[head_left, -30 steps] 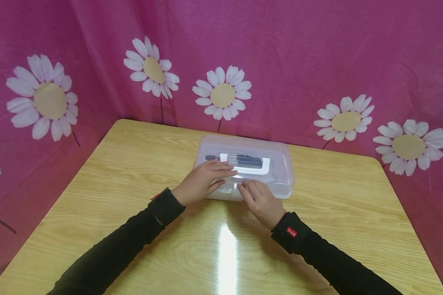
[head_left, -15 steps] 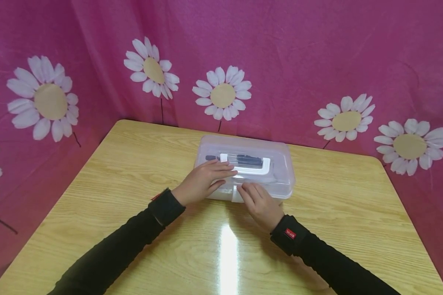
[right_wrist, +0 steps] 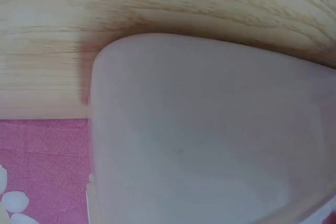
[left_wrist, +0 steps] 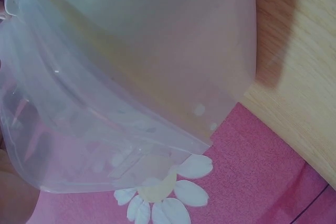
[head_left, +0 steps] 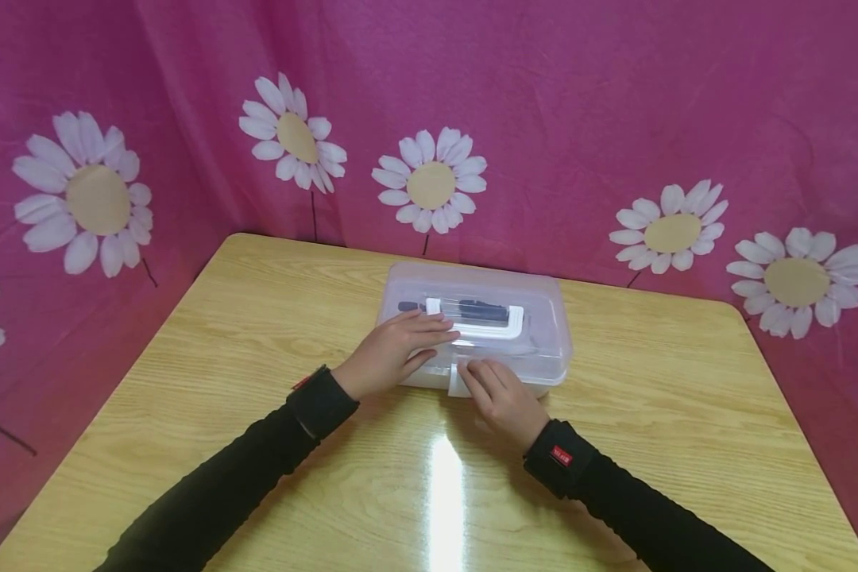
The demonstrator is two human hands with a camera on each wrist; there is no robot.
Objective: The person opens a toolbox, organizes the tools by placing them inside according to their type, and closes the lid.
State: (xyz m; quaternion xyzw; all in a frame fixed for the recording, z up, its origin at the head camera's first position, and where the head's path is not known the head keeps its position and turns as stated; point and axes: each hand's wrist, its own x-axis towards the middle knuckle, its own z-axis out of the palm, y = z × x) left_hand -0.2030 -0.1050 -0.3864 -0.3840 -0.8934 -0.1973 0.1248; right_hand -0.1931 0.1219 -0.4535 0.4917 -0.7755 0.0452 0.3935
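A translucent plastic storage box (head_left: 543,342) with a white carry handle (head_left: 513,327) on its lid stands toward the back of the table. My left hand (head_left: 389,351) lies on the left part of the lid, fingers fairly straight and reaching the handle's near side. At the middle of the box's front, my right hand (head_left: 504,401) pinches the white latch (head_left: 456,383) with curled fingers, partly hiding it. Dark items (head_left: 482,311) show through the lid. The left wrist view shows the lid (left_wrist: 100,124) over the frosted box wall; the right wrist view is mostly box wall (right_wrist: 199,124).
The wood-grain table (head_left: 314,492) has rounded far corners. Close behind it and along its left side hangs a pink curtain (head_left: 543,143) printed with white daisies. A bright light reflection (head_left: 446,500) lies on the tabletop in front of the box.
My right hand has shifted slightly down and toward me at the latch, and more of the white latch now shows below the lid's edge. The left hand and the box stay in place.
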